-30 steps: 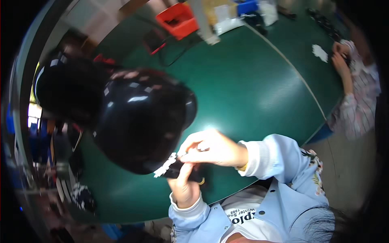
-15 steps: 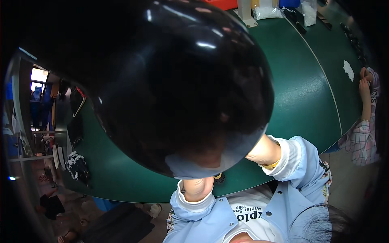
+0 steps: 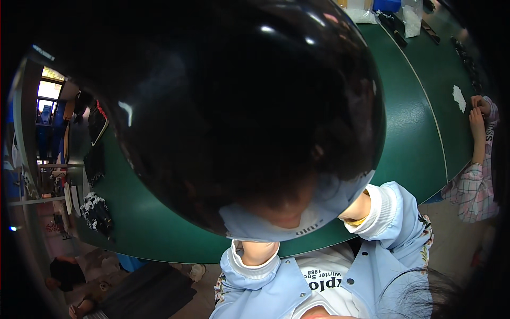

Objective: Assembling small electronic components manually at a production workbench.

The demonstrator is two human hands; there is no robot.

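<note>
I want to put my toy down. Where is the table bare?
The green table is bare between the big shiny black ball and the pale line toward another person's hands. The far edge with boxes is crowded, and so is the left end by a dark bundle.

Workshop or factory floor, long green desk (image 3: 414, 143) with a pale seam line, plastic bins (image 3: 385, 5) at its far end, co-worker's hand (image 3: 476, 114) working alongside
</note>
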